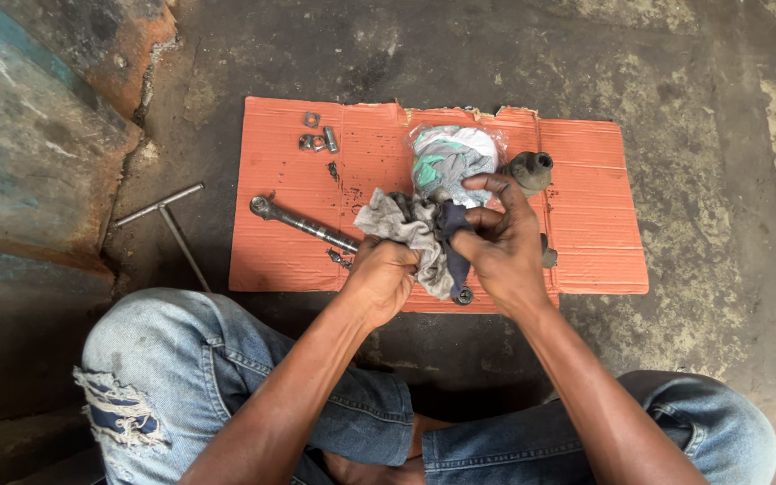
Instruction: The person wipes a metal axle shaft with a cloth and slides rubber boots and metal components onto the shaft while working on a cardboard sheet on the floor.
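Left grip: left hand (386,274) is closed in a fist round the lower folds of the rag (410,232), knuckles up.
Right grip: right hand (496,247) is closed on the rag's dark end, thumb and fingers pinching; index finger arches over the top.
Rag: grey, stained cloth with a dark blue part, bunched between both hands, held just above the cardboard (586,207). One corner flares left, loose.
Part in rag: a small dark metal ring end (464,295) shows below the right hand; the rest is wrapped, shape cannot be told.
Handling, rag: soft, limp, light; likely greasy, so it should grip metal well but slide on itself. Best held in a bunch, as now.
Handling, part: judged stiff, small, heavy for its size, slippery if oiled. Hold through the cloth, near its middle.
Rod: long metal rod (303,223) with a rounded head lies on the cardboard, its near end running under the left hand.
Bag: clear plastic bag (451,157) of cloth, just behind the hands.
Boot: dark rubber boot (530,171) beside the bag, right of it.
Nuts: a few nuts and a short bolt (316,136) near the cardboard's far left corner, well apart from the hands.
T-wrench: T-wrench (168,220) on the floor (693,108), left of the cardboard.
Posture: person sits cross-legged, in torn jeans (181,359).
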